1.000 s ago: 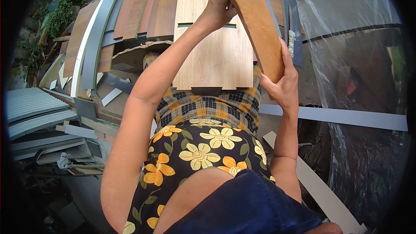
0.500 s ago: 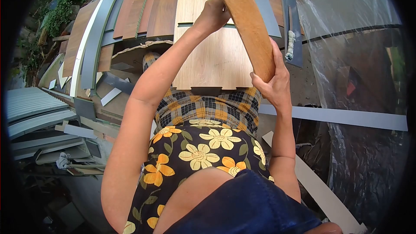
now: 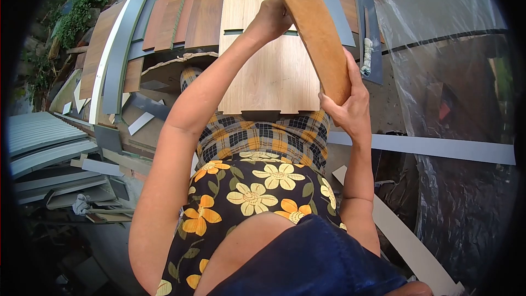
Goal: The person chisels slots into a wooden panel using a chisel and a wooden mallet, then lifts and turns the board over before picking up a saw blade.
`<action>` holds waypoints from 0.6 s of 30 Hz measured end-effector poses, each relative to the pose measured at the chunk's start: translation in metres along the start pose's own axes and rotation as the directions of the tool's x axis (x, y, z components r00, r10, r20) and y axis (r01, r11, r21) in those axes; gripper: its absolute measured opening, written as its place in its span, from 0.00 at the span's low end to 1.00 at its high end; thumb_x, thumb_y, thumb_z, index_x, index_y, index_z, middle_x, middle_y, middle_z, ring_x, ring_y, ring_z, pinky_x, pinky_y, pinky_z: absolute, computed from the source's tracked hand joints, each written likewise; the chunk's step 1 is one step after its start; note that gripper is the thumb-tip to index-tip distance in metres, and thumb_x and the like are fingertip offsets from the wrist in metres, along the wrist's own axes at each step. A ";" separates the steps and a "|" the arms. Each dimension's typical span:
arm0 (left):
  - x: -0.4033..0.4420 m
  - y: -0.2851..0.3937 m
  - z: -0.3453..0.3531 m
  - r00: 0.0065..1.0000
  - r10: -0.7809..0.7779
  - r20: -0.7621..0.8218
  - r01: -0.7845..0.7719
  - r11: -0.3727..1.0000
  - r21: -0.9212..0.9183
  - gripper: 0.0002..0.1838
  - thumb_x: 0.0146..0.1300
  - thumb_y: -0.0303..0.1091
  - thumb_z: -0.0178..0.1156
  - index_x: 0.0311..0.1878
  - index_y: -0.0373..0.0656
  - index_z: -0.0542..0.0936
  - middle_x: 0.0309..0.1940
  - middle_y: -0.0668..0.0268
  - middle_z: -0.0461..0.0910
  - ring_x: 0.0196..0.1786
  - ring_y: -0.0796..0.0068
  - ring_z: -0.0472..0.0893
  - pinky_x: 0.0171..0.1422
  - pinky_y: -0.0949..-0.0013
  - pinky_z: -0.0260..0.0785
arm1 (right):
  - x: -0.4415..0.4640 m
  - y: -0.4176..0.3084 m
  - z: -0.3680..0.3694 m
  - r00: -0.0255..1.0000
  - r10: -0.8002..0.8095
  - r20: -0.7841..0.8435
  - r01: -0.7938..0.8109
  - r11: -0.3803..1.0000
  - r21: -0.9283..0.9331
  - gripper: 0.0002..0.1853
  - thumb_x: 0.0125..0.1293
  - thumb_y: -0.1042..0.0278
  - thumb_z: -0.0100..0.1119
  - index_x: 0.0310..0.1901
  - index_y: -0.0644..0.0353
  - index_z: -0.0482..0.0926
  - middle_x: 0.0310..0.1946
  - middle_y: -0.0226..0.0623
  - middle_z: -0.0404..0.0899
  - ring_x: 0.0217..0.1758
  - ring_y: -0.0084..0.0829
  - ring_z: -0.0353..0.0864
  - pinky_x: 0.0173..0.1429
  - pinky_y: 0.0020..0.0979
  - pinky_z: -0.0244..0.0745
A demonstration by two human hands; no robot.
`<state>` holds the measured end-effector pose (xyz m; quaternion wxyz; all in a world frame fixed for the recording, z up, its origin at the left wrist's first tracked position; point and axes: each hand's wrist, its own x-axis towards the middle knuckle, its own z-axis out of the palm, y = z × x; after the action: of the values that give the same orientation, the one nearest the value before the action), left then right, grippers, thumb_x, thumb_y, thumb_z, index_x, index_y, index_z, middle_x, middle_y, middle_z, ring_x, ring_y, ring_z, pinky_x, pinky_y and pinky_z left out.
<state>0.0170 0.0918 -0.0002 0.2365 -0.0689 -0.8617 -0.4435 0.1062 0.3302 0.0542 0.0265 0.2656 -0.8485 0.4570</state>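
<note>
Outdoors: greenery at far left, transparent plastic sheet down the right, dark wood boards and long grey strip on the far left side. Brown board held aslant over light wood panel, running from near right to beyond the far edge of view. Right hand wrapped about the near end, thumb at the left edge, fingers along the right: gripping the board. Left hand farther up, at the board's left edge; fingers mostly hidden behind it, cannot tell how far closed.

Handling, by judgement: probably stiff, with fair weight for its length; best borne with both hands set well apart. Smooth-looking face, perhaps slippery under flat palms; better held by the edges. Not likely fragile, though maybe prone to chipped corners. Best holds: across the near end, and midway along the left edge.
</note>
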 end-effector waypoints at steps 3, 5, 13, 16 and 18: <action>-0.001 0.011 -0.011 0.993 -0.087 0.076 0.089 0.996 -0.024 0.13 0.65 0.30 0.62 0.49 0.37 0.75 0.29 0.63 0.81 0.32 0.74 0.79 0.42 0.66 0.75 | -0.002 -0.005 -0.006 0.999 0.027 0.022 -0.028 0.996 0.084 0.46 0.42 0.72 0.64 0.70 0.54 0.63 0.61 0.46 0.75 0.61 0.41 0.78 0.65 0.38 0.72; 0.000 0.011 -0.012 0.992 -0.099 0.072 0.105 0.991 -0.078 0.13 0.64 0.30 0.62 0.49 0.38 0.74 0.30 0.63 0.82 0.32 0.74 0.79 0.41 0.66 0.74 | -0.003 -0.011 -0.011 1.000 0.019 0.008 -0.020 0.997 0.072 0.46 0.42 0.72 0.64 0.70 0.55 0.63 0.62 0.46 0.74 0.62 0.41 0.77 0.66 0.39 0.71; 0.001 0.006 -0.008 0.992 -0.087 0.087 0.094 0.993 -0.074 0.17 0.63 0.34 0.64 0.49 0.35 0.74 0.36 0.53 0.84 0.39 0.62 0.84 0.47 0.64 0.77 | -0.002 -0.018 -0.017 0.999 -0.028 -0.036 0.032 0.994 0.105 0.47 0.41 0.73 0.65 0.70 0.57 0.63 0.61 0.45 0.75 0.60 0.41 0.78 0.65 0.39 0.71; 0.003 -0.002 -0.001 0.999 0.020 0.044 -0.016 0.994 -0.107 0.16 0.63 0.35 0.63 0.48 0.35 0.75 0.36 0.54 0.84 0.38 0.63 0.85 0.47 0.64 0.77 | 0.000 -0.012 -0.011 0.999 0.026 0.029 -0.023 0.995 -0.101 0.47 0.41 0.73 0.65 0.71 0.57 0.63 0.60 0.45 0.75 0.59 0.40 0.79 0.65 0.38 0.72; 0.006 -0.003 -0.001 0.999 0.035 0.040 -0.032 0.997 -0.070 0.15 0.64 0.35 0.63 0.48 0.35 0.75 0.35 0.55 0.85 0.38 0.64 0.85 0.47 0.64 0.77 | 0.003 -0.011 -0.010 0.999 0.013 0.035 -0.009 0.992 -0.123 0.47 0.41 0.72 0.65 0.71 0.56 0.63 0.60 0.45 0.76 0.59 0.40 0.79 0.64 0.38 0.73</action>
<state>0.0109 0.0883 0.0013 0.2235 -0.1006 -0.8492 -0.4677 0.1071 0.3320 0.0697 0.0250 0.2670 -0.8768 0.3992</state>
